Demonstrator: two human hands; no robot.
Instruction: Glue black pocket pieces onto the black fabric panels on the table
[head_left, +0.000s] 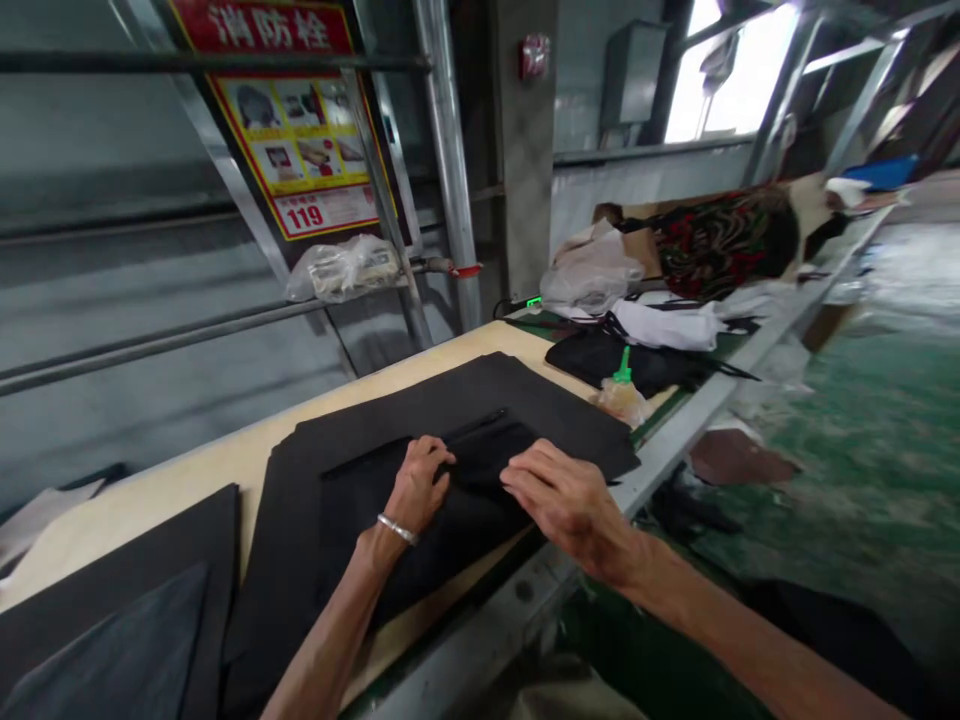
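Note:
A black fabric piece with a raised strip along its far edge lies on a stack of dark grey sheets. My left hand, with a silver bracelet at the wrist, rests on the fabric near its middle. Its fingers are bent, and the thumb stands apart from them. Over the fabric's right part is my right hand, its thumb and fingers pinched together at a fold of the cloth. The fingertips partly hide what they grip.
More dark sheets lie at the left of the pale board. A green-tipped glue bottle stands by the right edge. Beyond are black cloth, a white bundle and plastic bags. A metal rail borders the table.

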